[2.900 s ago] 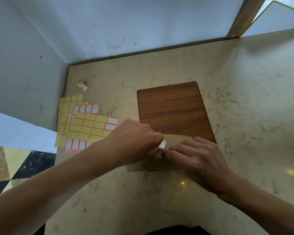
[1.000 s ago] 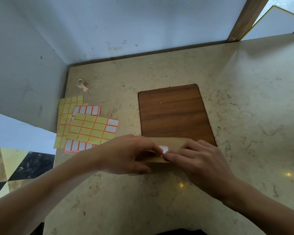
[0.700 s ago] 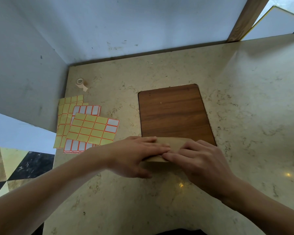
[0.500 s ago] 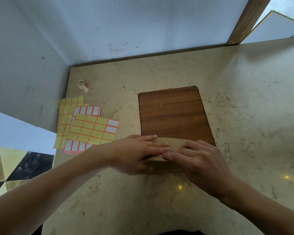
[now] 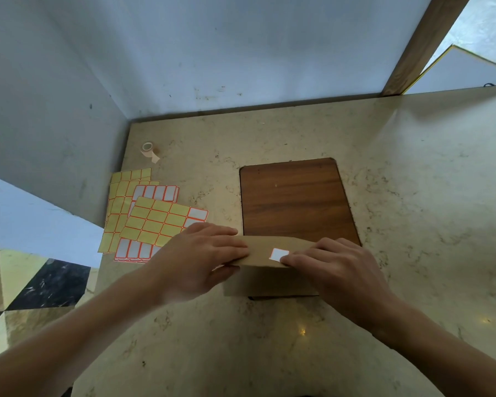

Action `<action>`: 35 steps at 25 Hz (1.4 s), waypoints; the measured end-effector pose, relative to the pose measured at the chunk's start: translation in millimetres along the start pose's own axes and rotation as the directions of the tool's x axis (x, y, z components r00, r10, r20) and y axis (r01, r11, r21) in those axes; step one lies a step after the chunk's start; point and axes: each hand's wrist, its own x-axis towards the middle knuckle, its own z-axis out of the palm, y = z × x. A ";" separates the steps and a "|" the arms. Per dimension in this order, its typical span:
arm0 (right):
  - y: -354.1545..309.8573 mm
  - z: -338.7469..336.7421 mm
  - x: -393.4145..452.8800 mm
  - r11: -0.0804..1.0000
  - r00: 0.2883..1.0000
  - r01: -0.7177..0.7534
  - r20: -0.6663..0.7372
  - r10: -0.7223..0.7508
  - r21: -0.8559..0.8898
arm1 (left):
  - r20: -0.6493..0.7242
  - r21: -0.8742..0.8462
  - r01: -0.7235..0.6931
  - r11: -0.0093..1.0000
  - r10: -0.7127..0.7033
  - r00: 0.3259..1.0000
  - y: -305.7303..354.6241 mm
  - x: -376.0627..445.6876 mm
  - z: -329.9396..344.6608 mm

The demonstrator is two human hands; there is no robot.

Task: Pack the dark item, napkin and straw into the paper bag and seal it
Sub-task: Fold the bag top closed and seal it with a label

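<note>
Paper bag (image 5: 269, 277), lower centre of frame: lying folded, flap stuck with white label (image 5: 279, 255). Risking label lifting if pressed unevenly. Left hand (image 5: 201, 262) gripping bag's left end; right hand (image 5: 338, 270) pressing flat on flap's right, fingertips (image 5: 288, 260) touching label. Contents hidden.
</note>
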 end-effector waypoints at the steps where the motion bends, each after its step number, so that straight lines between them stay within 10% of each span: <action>1: 0.1 -0.4 0.5 1.000 1.000 -0.001 0.002 0.001 -0.001 | -0.063 0.031 -0.012 0.999 0.014 0.998 0.8 -2.5 2.7; 11: 29.5 -23.3 -25.1 0.946 0.945 -0.240 -0.172 0.279 0.216 | -0.360 -0.046 0.086 0.995 -0.097 0.928 -15.5 -20.0 23.9; 22: 37.4 -5.5 -33.1 0.512 0.694 -0.477 -0.052 0.718 0.715 | -0.458 -0.626 0.194 0.755 -0.558 0.692 -2.2 -16.5 54.3; 35: 38.5 -50.6 -0.2 0.610 0.873 -0.199 -0.144 0.466 0.767 | -0.502 -0.768 0.181 0.615 -0.752 0.427 33.3 -46.0 22.3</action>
